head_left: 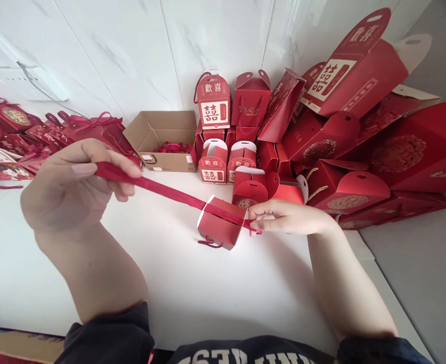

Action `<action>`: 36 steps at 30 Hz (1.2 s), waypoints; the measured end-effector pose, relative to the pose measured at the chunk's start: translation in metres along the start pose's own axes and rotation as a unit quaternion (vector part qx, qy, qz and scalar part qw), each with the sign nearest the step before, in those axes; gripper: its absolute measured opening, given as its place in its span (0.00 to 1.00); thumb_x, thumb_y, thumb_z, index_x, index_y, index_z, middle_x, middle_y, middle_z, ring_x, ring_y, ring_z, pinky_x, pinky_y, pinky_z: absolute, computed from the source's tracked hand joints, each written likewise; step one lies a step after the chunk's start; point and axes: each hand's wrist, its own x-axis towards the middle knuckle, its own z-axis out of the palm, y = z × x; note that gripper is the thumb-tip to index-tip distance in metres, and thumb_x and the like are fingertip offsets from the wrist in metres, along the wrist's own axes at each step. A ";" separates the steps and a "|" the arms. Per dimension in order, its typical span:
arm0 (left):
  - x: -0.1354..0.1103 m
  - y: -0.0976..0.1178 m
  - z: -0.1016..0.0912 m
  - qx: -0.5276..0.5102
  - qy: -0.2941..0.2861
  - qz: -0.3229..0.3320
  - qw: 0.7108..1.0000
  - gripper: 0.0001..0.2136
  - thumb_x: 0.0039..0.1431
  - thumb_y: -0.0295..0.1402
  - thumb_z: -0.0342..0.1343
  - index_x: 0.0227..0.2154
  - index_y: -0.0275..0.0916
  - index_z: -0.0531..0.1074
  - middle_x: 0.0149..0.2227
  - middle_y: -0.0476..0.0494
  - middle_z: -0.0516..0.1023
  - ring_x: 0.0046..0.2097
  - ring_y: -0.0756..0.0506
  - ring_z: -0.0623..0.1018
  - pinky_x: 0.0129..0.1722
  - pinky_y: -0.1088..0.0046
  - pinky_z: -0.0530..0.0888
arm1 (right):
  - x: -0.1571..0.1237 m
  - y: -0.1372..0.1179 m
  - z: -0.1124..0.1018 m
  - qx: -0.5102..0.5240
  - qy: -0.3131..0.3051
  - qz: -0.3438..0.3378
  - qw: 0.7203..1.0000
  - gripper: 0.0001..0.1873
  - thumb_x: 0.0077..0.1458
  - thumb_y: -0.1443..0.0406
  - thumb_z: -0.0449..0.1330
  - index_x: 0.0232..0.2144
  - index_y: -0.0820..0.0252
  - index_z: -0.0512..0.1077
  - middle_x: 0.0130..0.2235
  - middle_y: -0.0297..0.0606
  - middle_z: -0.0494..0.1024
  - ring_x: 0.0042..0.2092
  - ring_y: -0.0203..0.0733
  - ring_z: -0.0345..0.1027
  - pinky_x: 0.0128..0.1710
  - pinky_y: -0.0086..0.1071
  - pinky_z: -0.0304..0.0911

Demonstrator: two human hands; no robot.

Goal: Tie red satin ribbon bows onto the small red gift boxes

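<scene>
A small red gift box stands on the white table in front of me, with a red cord handle on its near side. Across its top runs a dark red ribbon. My left hand pinches the ribbon between thumb and fingers, raised to the left of the box, and that stretch looks taut. At the right side of the box, my right hand pinches the ribbon's other end between thumb and fingers, close against the box wall.
An open cardboard box with red items inside stands at the back. Right of it, small red boxes are stacked by the wall, and larger red boxes pile up at far right. Ribbon-tied boxes sit at back left.
</scene>
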 end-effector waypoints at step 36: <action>-0.026 -0.053 0.101 0.554 -0.340 -0.066 0.757 0.11 0.61 0.22 0.43 0.30 0.37 0.69 0.29 0.42 0.75 0.26 0.46 0.72 0.25 0.70 0.61 | 0.011 -0.031 0.045 -0.380 0.310 0.145 0.859 0.17 0.64 0.58 0.48 0.23 0.57 0.62 0.19 0.31 0.64 0.21 0.36 0.54 0.24 0.30 0.41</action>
